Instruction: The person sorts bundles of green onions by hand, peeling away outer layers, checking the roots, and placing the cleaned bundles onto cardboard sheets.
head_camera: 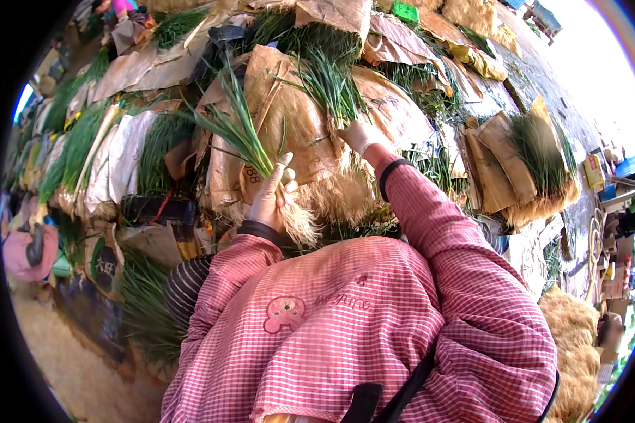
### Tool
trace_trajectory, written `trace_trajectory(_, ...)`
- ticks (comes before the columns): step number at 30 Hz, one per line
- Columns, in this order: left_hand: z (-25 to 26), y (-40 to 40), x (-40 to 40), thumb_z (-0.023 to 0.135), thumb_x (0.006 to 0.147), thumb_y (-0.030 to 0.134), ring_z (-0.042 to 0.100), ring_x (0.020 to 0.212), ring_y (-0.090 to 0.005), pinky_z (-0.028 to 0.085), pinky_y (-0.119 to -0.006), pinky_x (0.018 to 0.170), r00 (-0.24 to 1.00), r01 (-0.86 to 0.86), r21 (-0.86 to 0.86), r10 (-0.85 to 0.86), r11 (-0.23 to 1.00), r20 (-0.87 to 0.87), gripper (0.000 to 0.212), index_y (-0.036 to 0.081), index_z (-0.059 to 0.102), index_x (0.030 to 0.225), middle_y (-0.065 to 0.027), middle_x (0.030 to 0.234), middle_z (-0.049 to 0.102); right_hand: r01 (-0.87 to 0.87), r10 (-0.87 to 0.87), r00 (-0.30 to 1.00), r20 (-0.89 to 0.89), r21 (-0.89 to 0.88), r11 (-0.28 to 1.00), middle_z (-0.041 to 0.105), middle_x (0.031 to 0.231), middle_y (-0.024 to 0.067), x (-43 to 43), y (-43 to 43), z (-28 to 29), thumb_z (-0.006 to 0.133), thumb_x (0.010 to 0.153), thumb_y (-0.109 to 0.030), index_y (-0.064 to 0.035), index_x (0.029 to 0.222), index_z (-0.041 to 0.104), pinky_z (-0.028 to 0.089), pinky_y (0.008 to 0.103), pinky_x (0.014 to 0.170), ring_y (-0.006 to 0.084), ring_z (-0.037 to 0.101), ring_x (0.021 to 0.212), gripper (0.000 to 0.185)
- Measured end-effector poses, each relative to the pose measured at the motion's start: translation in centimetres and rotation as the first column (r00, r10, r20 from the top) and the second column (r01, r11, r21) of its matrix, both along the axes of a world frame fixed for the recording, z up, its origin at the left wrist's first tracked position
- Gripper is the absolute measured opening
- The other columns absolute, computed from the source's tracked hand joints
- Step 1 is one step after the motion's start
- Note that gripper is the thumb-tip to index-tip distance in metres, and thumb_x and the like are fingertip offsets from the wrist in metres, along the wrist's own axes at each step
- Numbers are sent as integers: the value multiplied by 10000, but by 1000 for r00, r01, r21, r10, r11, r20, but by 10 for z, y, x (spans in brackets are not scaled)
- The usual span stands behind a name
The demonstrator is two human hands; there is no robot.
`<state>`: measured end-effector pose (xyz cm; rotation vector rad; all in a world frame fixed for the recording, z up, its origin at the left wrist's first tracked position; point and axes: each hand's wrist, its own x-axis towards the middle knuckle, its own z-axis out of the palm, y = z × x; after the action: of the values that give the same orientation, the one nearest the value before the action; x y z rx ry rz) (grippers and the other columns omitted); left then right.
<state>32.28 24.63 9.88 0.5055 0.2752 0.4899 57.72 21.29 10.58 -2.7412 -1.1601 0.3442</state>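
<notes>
My gloved left hand [273, 201] holds a small bunch of onion-like green plants [246, 143] by the pale stems. Their leaves point up and to the left, and a tuft of long, light roots [299, 224] hangs below the fingers. My right hand [360, 137], also gloved, is closed at the stem bases of a second bunch [336, 87], with some fingers hidden. That bunch lies against a tan woven sack [291, 119], its leaves fanned upward. Below the sack's lower edge, a thick mat of roots [344, 198] shows in front of me.
Sack-covered bundles of greens [159, 153] stand in rows at the left. A root-ended bundle [542, 158] stands at the right. Loose greens [151, 306] lie by my left side, and a root pile [569, 349] lies at lower right. Another person [127, 21] is at upper left.
</notes>
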Motion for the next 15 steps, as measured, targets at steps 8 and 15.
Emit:
trace_trajectory(8,-28,-6,13,563,821,100,508,630,-98,416,-216,534,934,-9,255,99,967,-342,256,101,482,1064,-25,888,563,-420,475,846,-243,245,874,607,748,131,-98,-59,12,526,812,-223,-42,810,589,473,333,627,270,591,668,191)
trace_trajectory(15,-44,-7,16,575,801,66,536,580,-118,385,-199,452,863,171,387,51,906,-503,145,58,499,925,-46,747,584,-209,469,266,-842,425,881,567,1035,-18,-79,-70,-41,518,766,-189,-141,995,544,470,272,748,139,479,1067,236)
